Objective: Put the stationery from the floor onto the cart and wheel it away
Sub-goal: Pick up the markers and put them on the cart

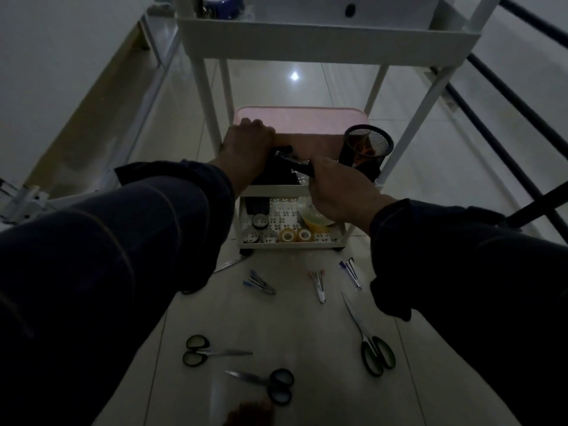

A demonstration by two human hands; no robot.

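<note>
A white three-tier cart (307, 35) stands ahead of me. On its middle shelf sit a pink box (301, 121) and a black mesh pen cup (367, 146). My left hand (246, 146) grips the near left corner of the pink box, beside a black object (276, 170). My right hand (338, 189) holds a black-handled tool (295, 162) at the middle shelf's front edge. Tape rolls (287, 235) lie on the bottom shelf. On the floor lie three pairs of scissors (373, 348) (199, 352) (273, 385) and bundles of pens (259, 282) (318, 282) (352, 272).
A white metal frame (24, 201) lies by the left wall. Dark railing bars (507, 155) run along the right. A metal blade-like item (229, 264) lies by the cart's front left wheel. The tiled floor is dim.
</note>
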